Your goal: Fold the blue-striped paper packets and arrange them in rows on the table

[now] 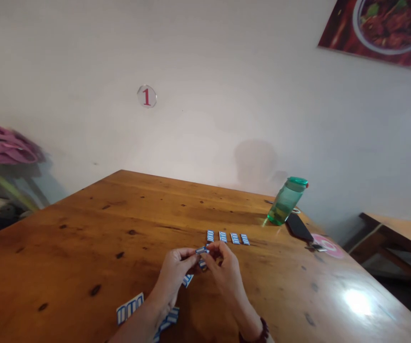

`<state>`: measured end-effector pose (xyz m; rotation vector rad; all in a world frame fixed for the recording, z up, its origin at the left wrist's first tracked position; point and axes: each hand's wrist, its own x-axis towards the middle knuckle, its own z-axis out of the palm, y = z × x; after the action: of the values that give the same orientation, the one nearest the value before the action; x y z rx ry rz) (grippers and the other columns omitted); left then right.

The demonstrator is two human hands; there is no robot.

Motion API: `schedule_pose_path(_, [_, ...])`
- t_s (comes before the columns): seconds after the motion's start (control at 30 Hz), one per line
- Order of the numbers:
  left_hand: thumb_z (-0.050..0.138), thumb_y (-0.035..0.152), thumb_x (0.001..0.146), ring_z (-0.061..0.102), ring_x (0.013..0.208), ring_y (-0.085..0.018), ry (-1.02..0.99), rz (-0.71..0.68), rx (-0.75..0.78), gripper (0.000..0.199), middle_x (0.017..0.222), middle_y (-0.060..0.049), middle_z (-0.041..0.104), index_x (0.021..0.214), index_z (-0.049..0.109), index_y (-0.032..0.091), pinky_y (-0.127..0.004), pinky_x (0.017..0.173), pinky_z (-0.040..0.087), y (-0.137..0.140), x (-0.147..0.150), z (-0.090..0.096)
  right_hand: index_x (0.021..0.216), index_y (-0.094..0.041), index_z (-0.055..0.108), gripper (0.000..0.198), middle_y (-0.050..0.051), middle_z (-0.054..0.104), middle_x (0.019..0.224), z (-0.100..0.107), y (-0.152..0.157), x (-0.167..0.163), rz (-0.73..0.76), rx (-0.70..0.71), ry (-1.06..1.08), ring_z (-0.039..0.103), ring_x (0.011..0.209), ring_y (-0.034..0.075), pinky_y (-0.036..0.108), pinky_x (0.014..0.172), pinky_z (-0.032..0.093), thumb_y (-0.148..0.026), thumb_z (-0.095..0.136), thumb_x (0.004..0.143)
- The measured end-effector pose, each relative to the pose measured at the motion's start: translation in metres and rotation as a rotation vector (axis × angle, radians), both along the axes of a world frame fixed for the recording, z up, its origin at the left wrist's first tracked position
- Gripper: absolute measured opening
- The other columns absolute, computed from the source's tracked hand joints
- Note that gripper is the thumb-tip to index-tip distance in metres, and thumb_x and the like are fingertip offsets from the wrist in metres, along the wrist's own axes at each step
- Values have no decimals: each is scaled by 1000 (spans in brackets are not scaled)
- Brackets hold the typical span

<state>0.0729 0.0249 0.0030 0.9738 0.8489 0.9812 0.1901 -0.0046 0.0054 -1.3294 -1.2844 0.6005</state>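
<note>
Both hands meet over the wooden table [94,238], pinching a small blue-and-white striped card [201,250] between their fingertips. My left hand [177,271] grips its left end and my right hand [225,271] its right side. Part of a similar striped piece shows just below the fingers; whether it is the same card I cannot tell. Beyond the hands, several small striped pieces [234,238] lie in a row. A larger striped sheet [130,308] rests left of my left forearm, and more striped pieces [169,320] are partly hidden beneath that arm.
A green water bottle [287,202] stands at the right back, beside a dark phone [299,227] and a pink round disc [327,245]. The white wall [191,119] borders the table's far edge. Another wooden table [405,243] is at far right.
</note>
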Motion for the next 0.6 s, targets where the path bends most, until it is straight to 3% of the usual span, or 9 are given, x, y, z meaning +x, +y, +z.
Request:
schedule_pose_path(0.13, [72, 30, 52, 53, 51, -10, -95, 17, -15, 20, 55, -1, 62, 58, 66, 12, -21, 56, 44, -1, -1, 1, 69, -17, 53, 13, 1, 59, 62, -3, 2, 1, 206, -47, 151, 51, 55, 12, 23, 51, 41, -29, 59, 68])
schedule_pose_path(0.23, [69, 29, 53, 54, 53, -12, -10, -5, 20, 19, 57, 0, 62, 64, 66, 13, -23, 54, 43, 1, -2, 2, 64, -17, 52, 13, -1, 56, 57, -4, 2, 2, 198, -49, 138, 48, 51, 10, 21, 49, 38, -28, 57, 69])
schedule_pose_path(0.3, [68, 27, 53, 53, 56, -13, 108, 1, 122, 19, 59, 0, 62, 67, 66, 14, -22, 53, 42, 3, -4, 2, 62, -16, 52, 12, -3, 52, 54, -4, 2, 4, 167, -50, 55, 45, 48, 9, 20, 47, 35, -25, 56, 69])
schedule_pose_path(0.43, [64, 25, 56, 48, 53, -11, 270, 18, 312, 11, 53, 2, 56, 56, 62, 15, -21, 53, 37, 7, -10, 4, 60, -16, 54, 9, -5, 48, 50, -3, 1, 8, 178, -81, -116, 38, 46, 8, 19, 44, 28, -20, 55, 68])
schedule_pose_path(0.6, [63, 28, 58, 44, 50, -10, 241, -64, 266, 14, 51, 4, 51, 56, 57, 15, -21, 51, 34, 7, -12, 5, 65, -15, 56, 7, -3, 53, 56, 1, 0, 11, 256, -112, -64, 43, 50, 9, 19, 47, 32, -21, 57, 68])
